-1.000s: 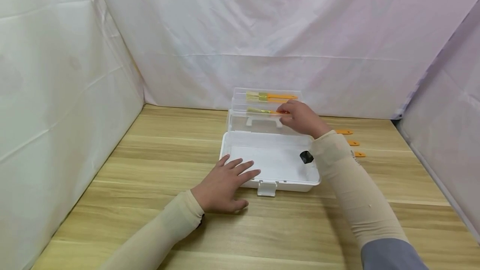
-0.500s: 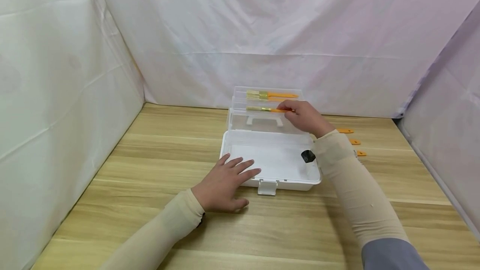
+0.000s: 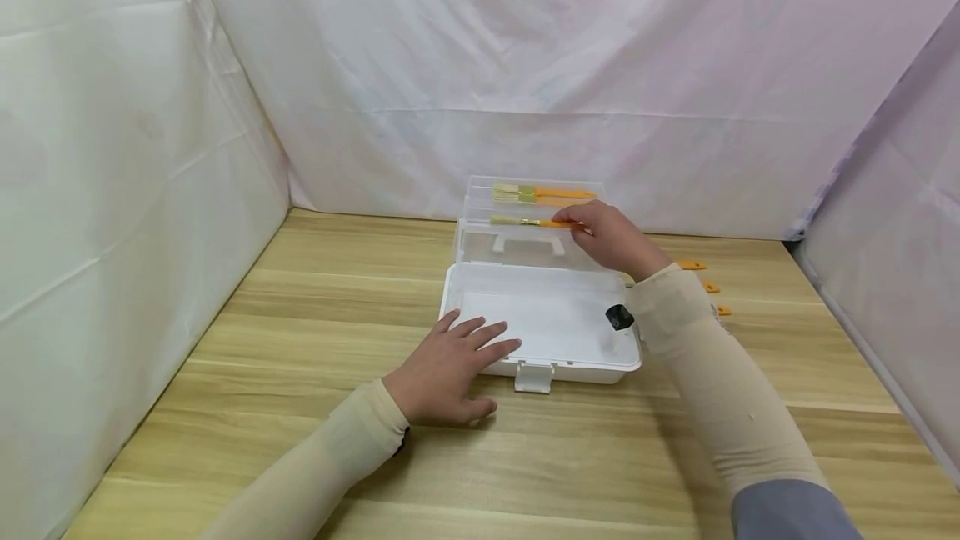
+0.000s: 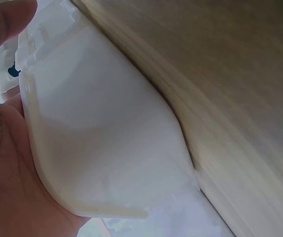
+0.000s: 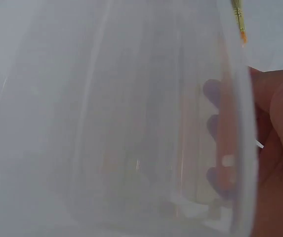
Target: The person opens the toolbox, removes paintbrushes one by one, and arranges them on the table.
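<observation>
A white plastic box (image 3: pixel 517 307) lies with its lid up and a clear tiered tray (image 3: pixel 480 205) raised behind it. My left hand (image 3: pixel 444 369) rests over the front left corner, fingers spread; its palm meets the box rim (image 4: pixel 32 148) in the left wrist view. At the tray, my right hand (image 3: pixel 611 233) pinches the orange handle of a narrow paintbrush (image 3: pixel 531 222), bristles pointing left. Two wider paintbrushes (image 3: pixel 528 193) lie in the upper tier. From the right wrist, the translucent tray wall (image 5: pixel 131 118) partly covers my fingers.
Several orange brush handles (image 3: pixel 692 265) show on the wooden table (image 3: pixel 360 273) right of the box, partly hidden by my right forearm. A black piece (image 3: pixel 619 317) shows at the box's right end. White cloth (image 3: pixel 562 65) hangs behind.
The narrow paintbrush rises slightly in my right hand, then settles back toward the tray. My right hand shifts a little rightward; the left hand stays still.
</observation>
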`<state>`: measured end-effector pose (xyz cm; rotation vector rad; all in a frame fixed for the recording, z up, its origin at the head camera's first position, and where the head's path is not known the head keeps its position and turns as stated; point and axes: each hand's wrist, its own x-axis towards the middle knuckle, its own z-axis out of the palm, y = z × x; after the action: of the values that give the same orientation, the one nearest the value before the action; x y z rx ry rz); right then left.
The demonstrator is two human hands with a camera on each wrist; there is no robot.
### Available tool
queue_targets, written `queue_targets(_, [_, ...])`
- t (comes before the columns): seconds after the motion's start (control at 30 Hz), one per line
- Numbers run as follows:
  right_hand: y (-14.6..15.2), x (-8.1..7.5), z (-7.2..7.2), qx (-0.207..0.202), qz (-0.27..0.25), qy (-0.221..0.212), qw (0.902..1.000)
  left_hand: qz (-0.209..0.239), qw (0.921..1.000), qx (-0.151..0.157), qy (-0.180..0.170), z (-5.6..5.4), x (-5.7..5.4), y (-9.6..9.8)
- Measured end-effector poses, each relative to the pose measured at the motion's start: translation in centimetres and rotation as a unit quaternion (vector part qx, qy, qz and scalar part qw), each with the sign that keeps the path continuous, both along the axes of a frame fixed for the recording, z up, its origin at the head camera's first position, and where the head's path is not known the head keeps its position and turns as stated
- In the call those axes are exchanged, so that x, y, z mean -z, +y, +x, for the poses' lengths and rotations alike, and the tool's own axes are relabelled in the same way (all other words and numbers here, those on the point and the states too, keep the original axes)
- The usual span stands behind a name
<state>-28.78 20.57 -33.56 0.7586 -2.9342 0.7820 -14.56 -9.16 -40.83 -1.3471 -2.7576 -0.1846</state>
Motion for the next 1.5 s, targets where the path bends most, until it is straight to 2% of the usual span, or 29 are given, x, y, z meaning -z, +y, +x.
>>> queue_targets(0.3, [0.1, -0.3, 0.2, 0.005, 0.003, -0.019, 0.9998, 0.001, 1.0, 0.0, -0.001, -0.1, 0.0, 0.1])
queue_targets(0.57, [0.2, -1.1, 0.1, -0.022, 0.029, 0.0, 0.9993, 0.008, 1.0, -0.002, -0.005, -0.1, -0.2, 0.3])
queue_targets(0.77, [0.3, -1.6, 0.0, -0.031, 0.047, -0.009, 0.9984, 0.005, 1.0, -0.004, -0.007, -0.1, -0.1, 0.4])
queue_targets(1.07, [0.7, -1.9, 0.3, -0.019, 0.076, -0.029, 0.9965, 0.007, 0.9999, -0.003, -0.009, -0.1, -0.1, 0.5])
queue_targets(1.5, [0.9, -2.0, 0.3, -0.03, 0.072, -0.02, 0.9967, 0.005, 1.0, -0.002, -0.001, -0.1, 0.0, 0.5])
